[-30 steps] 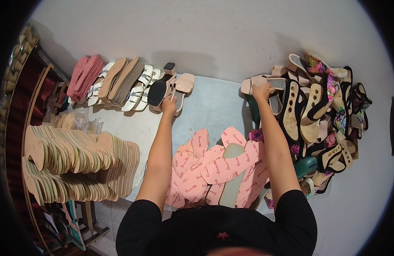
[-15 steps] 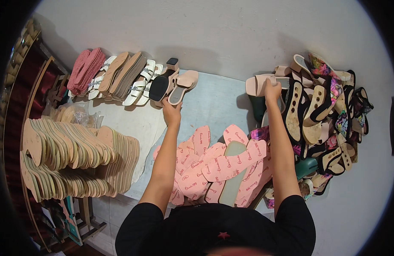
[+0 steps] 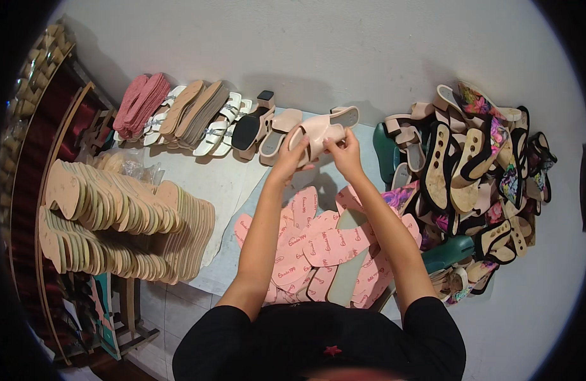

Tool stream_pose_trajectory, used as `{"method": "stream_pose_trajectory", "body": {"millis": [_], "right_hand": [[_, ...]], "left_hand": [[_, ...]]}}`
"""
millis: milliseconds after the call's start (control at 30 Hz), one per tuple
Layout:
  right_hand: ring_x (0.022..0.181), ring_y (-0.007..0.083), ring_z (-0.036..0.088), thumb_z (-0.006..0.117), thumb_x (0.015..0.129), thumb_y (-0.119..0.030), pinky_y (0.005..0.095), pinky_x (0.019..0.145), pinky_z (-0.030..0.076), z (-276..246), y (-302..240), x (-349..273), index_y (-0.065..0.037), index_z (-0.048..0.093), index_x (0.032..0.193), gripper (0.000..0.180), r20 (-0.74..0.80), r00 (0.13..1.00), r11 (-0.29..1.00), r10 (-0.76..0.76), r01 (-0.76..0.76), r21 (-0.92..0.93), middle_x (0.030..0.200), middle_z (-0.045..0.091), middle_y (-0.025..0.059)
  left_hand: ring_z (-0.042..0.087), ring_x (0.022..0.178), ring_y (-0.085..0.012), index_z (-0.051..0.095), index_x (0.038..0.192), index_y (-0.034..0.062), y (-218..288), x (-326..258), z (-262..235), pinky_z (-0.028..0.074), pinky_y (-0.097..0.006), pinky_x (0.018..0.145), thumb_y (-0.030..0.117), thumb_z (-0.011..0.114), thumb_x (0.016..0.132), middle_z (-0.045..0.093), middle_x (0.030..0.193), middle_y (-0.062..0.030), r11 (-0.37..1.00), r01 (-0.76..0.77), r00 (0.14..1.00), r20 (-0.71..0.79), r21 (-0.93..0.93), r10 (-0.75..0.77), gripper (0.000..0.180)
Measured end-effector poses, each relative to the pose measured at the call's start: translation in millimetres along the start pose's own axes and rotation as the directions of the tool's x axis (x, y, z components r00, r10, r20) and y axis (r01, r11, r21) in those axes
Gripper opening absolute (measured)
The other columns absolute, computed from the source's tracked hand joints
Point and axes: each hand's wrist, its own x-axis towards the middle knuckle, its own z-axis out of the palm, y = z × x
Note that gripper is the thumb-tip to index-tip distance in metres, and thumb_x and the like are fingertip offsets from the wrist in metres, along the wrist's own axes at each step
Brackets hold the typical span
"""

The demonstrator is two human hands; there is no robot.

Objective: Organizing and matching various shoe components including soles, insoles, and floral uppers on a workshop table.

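Above the middle of the table, both my hands are on a pale beige heeled sandal (image 3: 317, 134), with its broad crossed straps facing up. My left hand (image 3: 289, 164) wraps the toe end, and my right hand (image 3: 345, 156) pinches the strap side nearer the heel. Just left of it rests another beige sandal (image 3: 272, 145), partly hidden by my left hand. Beside that one a block-heeled sandal (image 3: 247, 129) lies tipped, showing its black sole. Below my hands spreads a pile of pink printed insole sheets (image 3: 328, 244) with a grey-green sole-shaped piece (image 3: 348, 273) among them.
White sandals (image 3: 218, 130), tan insoles (image 3: 186, 111) and pink soles (image 3: 143, 101) line the wall. Stacked beige insoles (image 3: 102, 200) stand at left. A heap of floral and black-edged sandals (image 3: 467, 159) fills the right, with green shoe forms (image 3: 385, 152) beside it.
My right hand has carried a beige sandal from the right heap to the middle. My left hand has let go of the sandal at left and taken hold of this one.
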Motion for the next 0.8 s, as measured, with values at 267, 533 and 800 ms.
{"method": "stream_pose_trajectory", "body": {"millis": [267, 533, 800], "right_hand": [[0.075, 0.0166, 0.060, 0.056, 0.084, -0.028, 0.0290, 0.063, 0.046, 15.0, 19.3, 39.6, 0.000, 0.051, 0.100, 0.032, 0.177, 0.958, 0.957, 0.225, -0.182, -0.227, 0.098, 0.054, 0.0100], [0.077, 0.0173, 0.059, 0.055, 0.084, -0.034, 0.0295, 0.061, 0.046, -0.6, 48.6, 34.1, -0.003, 0.049, 0.104, 0.037, 0.072, 0.897, 0.887, 0.435, -0.414, -0.202, 0.097, 0.056, 0.0093], [0.077, 0.0187, 0.060, 0.054, 0.084, -0.033, 0.0297, 0.061, 0.046, 0.6, 59.9, 28.1, -0.004, 0.049, 0.104, 0.036, 0.106, 0.818, 0.805, 0.565, -0.518, -0.290, 0.096, 0.056, 0.0094]], "left_hand": [[0.060, 0.089, -0.0255, 0.048, 0.125, 0.0207, 31.5, 19.4, -59.6, 0.048, -0.032, 0.072, 0.017, 0.049, 0.088, 0.053, 0.116, -0.0178, 0.618, -0.438, 0.836, 0.042, 0.653, 0.548, 0.037], [0.047, 0.098, -0.0355, 0.054, 0.115, 0.0344, -9.3, 44.0, -102.4, 0.046, -0.039, 0.081, 0.004, 0.060, 0.068, 0.044, 0.122, -0.0084, -0.284, -0.254, 0.696, 0.378, 0.925, 0.610, 0.056], [0.045, 0.101, -0.0362, 0.054, 0.115, 0.0364, -28.0, 54.6, -97.7, 0.046, -0.041, 0.082, -0.001, 0.056, 0.069, 0.045, 0.121, -0.0065, -0.246, -0.202, 0.726, 0.314, 0.948, 0.612, 0.059]]}}
